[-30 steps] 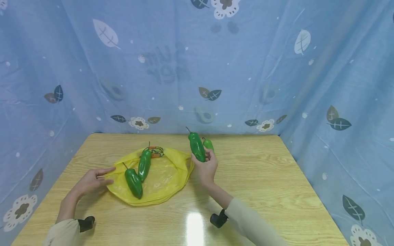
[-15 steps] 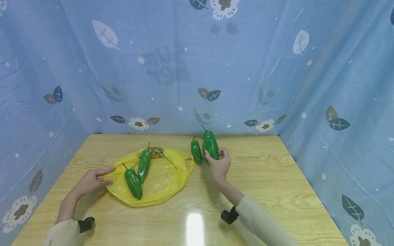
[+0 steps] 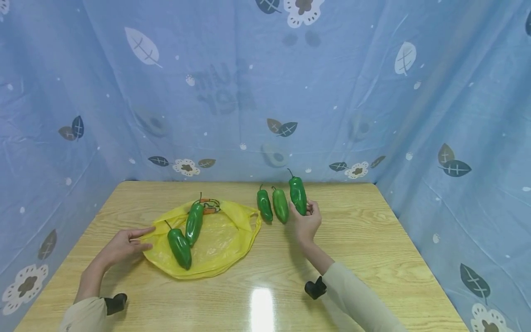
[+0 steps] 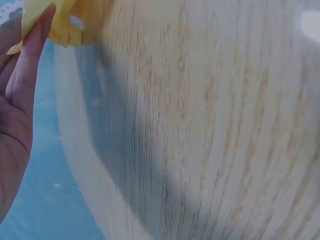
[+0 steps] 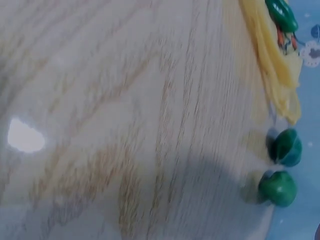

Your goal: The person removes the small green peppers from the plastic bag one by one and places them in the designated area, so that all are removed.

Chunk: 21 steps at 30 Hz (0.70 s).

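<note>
In the head view a yellow plastic bag (image 3: 217, 237) lies spread on the table. My left hand (image 3: 124, 246) pinches its left edge; the left wrist view has the yellow film (image 4: 32, 17) between thumb and fingers. Two green peppers rest on the bag, one upright-lying pepper (image 3: 195, 222) and one slanted pepper (image 3: 179, 248). My right hand (image 3: 307, 223) grips another green pepper (image 3: 297, 192) by its lower end, stem pointing away. Just left of it lie a dark green pepper (image 3: 264, 205) and a lighter green pepper (image 3: 280, 205), side by side.
The wooden table (image 3: 356, 258) has blue patterned curtains (image 3: 232, 92) along its back and sides. Orange and dark markings (image 3: 210, 205) show at the bag's far edge. A black wrist-camera mount (image 3: 316, 288) sits at the right cuff, another black mount (image 3: 116, 303) at the left.
My right hand has carried its pepper rightward, past the two peppers on the table, which now show fully. The left hand and the bag have stayed where they were.
</note>
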### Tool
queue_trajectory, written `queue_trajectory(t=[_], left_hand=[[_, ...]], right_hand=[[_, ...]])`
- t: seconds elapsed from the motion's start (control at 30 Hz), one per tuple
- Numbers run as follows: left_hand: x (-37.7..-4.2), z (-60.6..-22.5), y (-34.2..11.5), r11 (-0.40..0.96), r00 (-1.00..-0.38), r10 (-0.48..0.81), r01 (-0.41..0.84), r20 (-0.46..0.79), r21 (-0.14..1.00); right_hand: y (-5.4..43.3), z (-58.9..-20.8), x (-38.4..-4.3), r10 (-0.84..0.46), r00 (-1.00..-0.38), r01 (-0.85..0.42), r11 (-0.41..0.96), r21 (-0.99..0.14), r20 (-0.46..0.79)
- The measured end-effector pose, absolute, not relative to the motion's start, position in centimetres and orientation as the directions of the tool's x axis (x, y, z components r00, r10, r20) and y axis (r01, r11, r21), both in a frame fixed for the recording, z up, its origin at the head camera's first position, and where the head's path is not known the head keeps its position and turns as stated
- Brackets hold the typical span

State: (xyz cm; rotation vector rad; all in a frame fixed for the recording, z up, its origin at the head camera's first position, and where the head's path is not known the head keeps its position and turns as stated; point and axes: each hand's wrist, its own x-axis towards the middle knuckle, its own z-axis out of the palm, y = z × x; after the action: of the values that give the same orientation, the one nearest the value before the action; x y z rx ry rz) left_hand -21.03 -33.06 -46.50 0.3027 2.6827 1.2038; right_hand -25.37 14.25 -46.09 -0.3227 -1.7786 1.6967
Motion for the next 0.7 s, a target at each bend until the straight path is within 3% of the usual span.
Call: queue_trajectory(t=[0.4, 0.7], left_hand=[[-21.0, -46.5, -33.2, 0.668, -0.962, 0.255, 0.106, -0.093, 0.737], [-21.2, -46.3, -32.9, 0.668, -0.960, 0.269, 0.128, -0.078, 0.733]], right_hand=[[15.6, -48.2, -27.5, 0.657, -0.697, -0.222, 0.183, -0.958, 0.287], [15.6, -48.8, -29.0, 0.637, -0.744, -0.067, 0.231, -0.971, 0.203]])
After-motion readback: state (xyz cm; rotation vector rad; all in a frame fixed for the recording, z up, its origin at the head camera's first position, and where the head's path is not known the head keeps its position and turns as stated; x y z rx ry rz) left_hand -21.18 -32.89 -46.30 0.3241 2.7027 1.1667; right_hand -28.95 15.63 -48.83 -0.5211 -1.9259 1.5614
